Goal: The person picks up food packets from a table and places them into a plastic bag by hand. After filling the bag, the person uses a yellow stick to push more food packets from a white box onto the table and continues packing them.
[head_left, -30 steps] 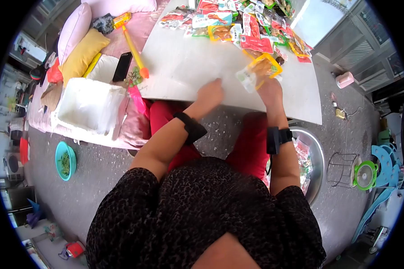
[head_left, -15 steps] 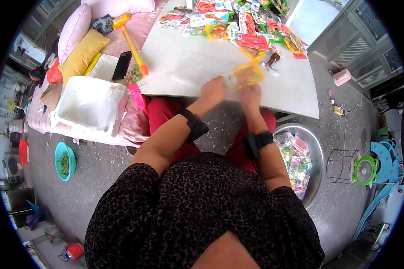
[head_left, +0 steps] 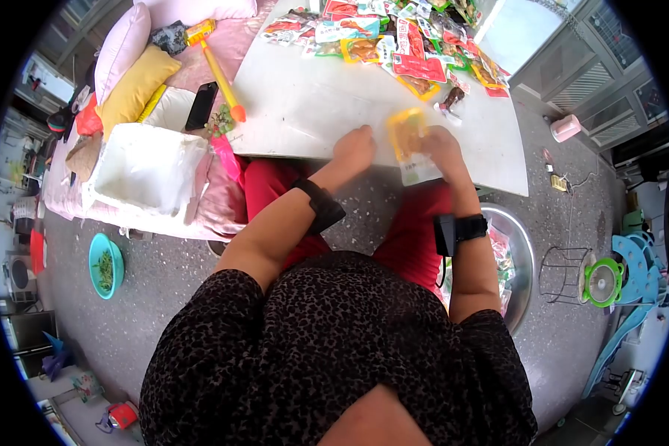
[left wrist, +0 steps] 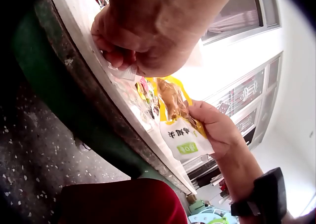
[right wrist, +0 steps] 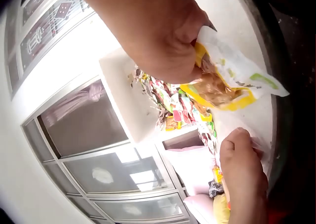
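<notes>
In the head view my right hand point(head_left: 444, 152) grips a yellow-edged, white-ended food packet point(head_left: 409, 141) by its side, over the table's front edge. The left wrist view shows that packet point(left wrist: 173, 105) tilted, brown food visible through its clear window, the right thumb on its face. My left hand point(head_left: 353, 151) rests at the table edge to the left of the packet, apart from it. Its curled fingers pinch a clear plastic bag point(left wrist: 126, 73), which lies flat and faint on the table point(head_left: 275, 97). In the right wrist view the left hand point(right wrist: 244, 172) is below the packet point(right wrist: 222, 88).
Many colourful packets point(head_left: 420, 67) are heaped at the table's back. A dark item point(head_left: 451, 100) lies nearer. A metal basin point(head_left: 524, 260) with packets stands on the floor at right. At left are a white foam box point(head_left: 145, 175), a phone point(head_left: 202, 106) and a yellow toy hammer point(head_left: 219, 74).
The right hand moved left with the packet toward the left hand, then back slightly right; the packet has turned so its white end points down. The left hand has barely moved.
</notes>
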A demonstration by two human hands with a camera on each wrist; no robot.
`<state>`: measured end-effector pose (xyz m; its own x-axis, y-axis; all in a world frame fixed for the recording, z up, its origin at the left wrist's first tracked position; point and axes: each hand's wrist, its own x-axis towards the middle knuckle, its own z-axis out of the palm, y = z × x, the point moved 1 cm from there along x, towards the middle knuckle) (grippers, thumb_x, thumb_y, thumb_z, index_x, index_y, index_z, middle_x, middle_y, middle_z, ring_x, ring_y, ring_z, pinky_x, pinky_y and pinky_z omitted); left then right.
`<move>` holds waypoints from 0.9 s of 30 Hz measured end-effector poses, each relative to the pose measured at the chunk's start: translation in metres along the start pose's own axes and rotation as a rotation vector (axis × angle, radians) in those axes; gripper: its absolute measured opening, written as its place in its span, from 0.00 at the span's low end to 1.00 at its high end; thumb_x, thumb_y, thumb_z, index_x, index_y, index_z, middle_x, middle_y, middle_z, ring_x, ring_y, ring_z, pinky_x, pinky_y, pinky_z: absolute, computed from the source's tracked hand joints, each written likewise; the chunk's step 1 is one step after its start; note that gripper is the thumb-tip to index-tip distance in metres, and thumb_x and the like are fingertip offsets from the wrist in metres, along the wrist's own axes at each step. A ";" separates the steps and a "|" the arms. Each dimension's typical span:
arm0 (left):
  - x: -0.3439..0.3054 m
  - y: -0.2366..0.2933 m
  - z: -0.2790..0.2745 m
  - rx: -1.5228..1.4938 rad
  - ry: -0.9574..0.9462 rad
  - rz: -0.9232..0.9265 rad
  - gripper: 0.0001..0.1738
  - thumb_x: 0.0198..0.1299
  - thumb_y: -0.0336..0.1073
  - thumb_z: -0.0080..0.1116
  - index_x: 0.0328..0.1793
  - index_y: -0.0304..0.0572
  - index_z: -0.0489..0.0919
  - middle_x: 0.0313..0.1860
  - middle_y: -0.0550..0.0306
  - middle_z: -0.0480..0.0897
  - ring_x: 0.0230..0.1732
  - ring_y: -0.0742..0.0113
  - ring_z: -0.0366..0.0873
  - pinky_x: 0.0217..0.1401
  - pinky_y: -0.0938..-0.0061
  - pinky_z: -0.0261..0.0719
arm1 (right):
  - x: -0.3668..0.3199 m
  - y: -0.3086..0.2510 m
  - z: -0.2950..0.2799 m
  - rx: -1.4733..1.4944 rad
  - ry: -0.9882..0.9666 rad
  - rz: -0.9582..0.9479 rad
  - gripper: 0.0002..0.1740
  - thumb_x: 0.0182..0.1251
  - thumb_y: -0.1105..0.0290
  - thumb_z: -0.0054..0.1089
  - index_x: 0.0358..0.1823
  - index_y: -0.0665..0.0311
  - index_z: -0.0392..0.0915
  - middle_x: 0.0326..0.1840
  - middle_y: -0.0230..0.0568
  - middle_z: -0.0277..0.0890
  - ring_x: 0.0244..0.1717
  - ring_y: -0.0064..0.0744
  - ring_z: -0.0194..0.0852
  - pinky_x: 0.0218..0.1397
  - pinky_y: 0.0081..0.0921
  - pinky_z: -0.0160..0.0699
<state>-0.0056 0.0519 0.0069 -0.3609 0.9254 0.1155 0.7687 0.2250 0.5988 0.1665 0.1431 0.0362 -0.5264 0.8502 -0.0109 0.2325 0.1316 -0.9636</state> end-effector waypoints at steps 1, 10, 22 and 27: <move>0.000 0.000 0.000 -0.004 -0.002 -0.004 0.10 0.49 0.36 0.40 0.32 0.38 0.68 0.30 0.43 0.75 0.35 0.47 0.71 0.37 0.58 0.67 | 0.000 -0.005 0.000 -0.048 -0.045 -0.014 0.10 0.52 0.74 0.46 0.35 0.70 0.71 0.26 0.35 0.70 0.28 0.20 0.67 0.31 0.17 0.66; -0.005 -0.004 -0.002 0.037 0.046 0.031 0.09 0.49 0.36 0.40 0.31 0.39 0.68 0.29 0.44 0.74 0.34 0.47 0.71 0.37 0.58 0.67 | 0.008 -0.020 -0.003 -0.097 -0.154 -0.007 0.11 0.50 0.75 0.47 0.36 0.70 0.70 0.26 0.34 0.70 0.27 0.22 0.67 0.30 0.18 0.66; -0.010 0.001 -0.001 -0.032 0.005 0.139 0.09 0.50 0.36 0.41 0.30 0.40 0.69 0.29 0.46 0.73 0.35 0.48 0.71 0.37 0.59 0.67 | 0.030 -0.003 0.011 -0.387 -0.439 -0.032 0.10 0.47 0.74 0.51 0.33 0.69 0.71 0.24 0.35 0.70 0.24 0.22 0.67 0.26 0.19 0.67; -0.011 0.004 -0.001 -0.064 -0.027 0.226 0.09 0.51 0.36 0.40 0.34 0.42 0.70 0.32 0.46 0.74 0.37 0.49 0.71 0.39 0.59 0.67 | 0.045 0.003 0.017 -0.100 -0.381 0.007 0.12 0.47 0.73 0.52 0.34 0.72 0.71 0.25 0.38 0.71 0.25 0.25 0.69 0.28 0.20 0.69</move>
<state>0.0009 0.0425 0.0092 -0.1685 0.9581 0.2318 0.7933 -0.0078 0.6088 0.1294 0.1729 0.0284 -0.7861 0.6033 -0.1340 0.3060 0.1915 -0.9326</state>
